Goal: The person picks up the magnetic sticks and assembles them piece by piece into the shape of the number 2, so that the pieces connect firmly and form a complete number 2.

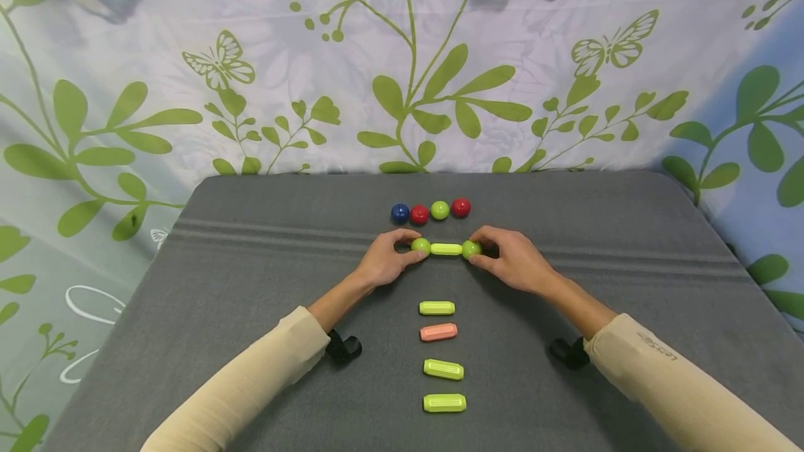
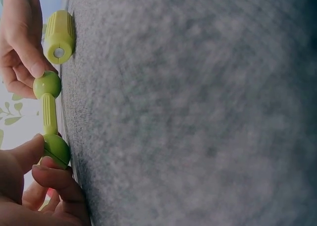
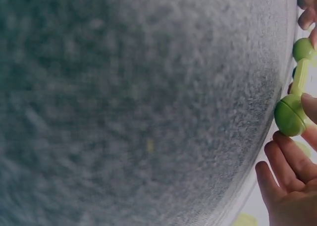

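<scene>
Around the middle of the grey table, a yellow-green rod [image 1: 447,249] lies end to end between two green balls, touching both. My left hand [image 1: 384,260] pinches the left green ball [image 1: 421,247] between thumb and fingers. On the other side, the right green ball [image 1: 471,250] is pinched by my right hand [image 1: 511,258]. In the left wrist view the rod [image 2: 49,113] bridges both balls in a line. The right wrist view shows a seam round the green ball [image 3: 290,115] at my right fingertips.
Behind the hands sit a blue ball [image 1: 400,213], a red ball [image 1: 419,215], a green ball [image 1: 440,210] and another red ball [image 1: 461,208]. Nearer me, several yellow-green rods and an orange rod [image 1: 438,332] form a column. A patterned cloth [image 1: 352,89] hangs behind the table.
</scene>
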{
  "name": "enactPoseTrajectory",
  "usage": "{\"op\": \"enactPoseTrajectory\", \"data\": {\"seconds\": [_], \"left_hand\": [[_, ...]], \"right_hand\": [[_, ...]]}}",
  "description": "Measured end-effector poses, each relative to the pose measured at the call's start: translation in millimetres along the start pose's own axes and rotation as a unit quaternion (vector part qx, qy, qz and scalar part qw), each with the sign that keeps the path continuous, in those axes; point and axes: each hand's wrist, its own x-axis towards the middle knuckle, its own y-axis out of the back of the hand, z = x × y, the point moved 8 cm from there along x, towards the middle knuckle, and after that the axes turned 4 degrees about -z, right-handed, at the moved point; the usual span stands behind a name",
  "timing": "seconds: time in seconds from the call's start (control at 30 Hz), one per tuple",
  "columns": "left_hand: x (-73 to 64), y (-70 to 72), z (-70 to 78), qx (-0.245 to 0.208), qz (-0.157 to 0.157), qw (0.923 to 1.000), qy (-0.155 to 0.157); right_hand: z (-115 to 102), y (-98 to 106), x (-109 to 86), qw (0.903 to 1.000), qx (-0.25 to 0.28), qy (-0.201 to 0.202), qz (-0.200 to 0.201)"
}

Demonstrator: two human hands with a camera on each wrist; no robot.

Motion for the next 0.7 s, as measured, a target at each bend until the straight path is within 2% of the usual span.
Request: {"op": "enactPoseTrajectory", "data": {"seconds": [0.13,0.33,0.47,0.7], "left_hand": [[-0.2,-0.2,-0.5,0.001,0.001,1.0,0.001],[0.8,-0.7,-0.9,0.006,0.001,1.0,-0.003],[0.9,-0.3,-1.4,0.009,0.003,1.0,-0.001],[0.3,-0.7,-1.6,0.012,-0.002,0.9999,0.004]], "right_hand": [[-5.1,2.0,-3.6,0.9996,-0.021,0.015,0.014],[-20.1,10.9,-12.3,0.995,-0.038,0.056,0.074],[-31.0,9.3,-17.3,0.995,0.011,0.064,0.075],[-39.8,-12.2,-21.7,0.9907,0.132,0.028,0.018]]}}
